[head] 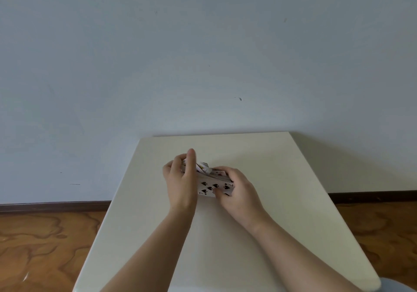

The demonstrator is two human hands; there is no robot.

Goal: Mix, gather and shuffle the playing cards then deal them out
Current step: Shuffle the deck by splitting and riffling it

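Observation:
Both hands hold a deck of playing cards [211, 187] just above the middle of a cream table [282, 201]. The card facing me is a seven of spades. My left hand [180, 179] grips the deck's left end, fingers curled over the top and the thumb raised. My right hand [238, 192] holds the right end, thumb on the near face. A few cards at the top stick up unevenly between the hands, one a blurred face card. The rest of the deck is hidden behind my fingers.
The table stands against a plain pale wall [203, 55]. Wooden floor [45, 242] with a dark skirting board lies on either side. The table's edges fall away at left and right of my forearms.

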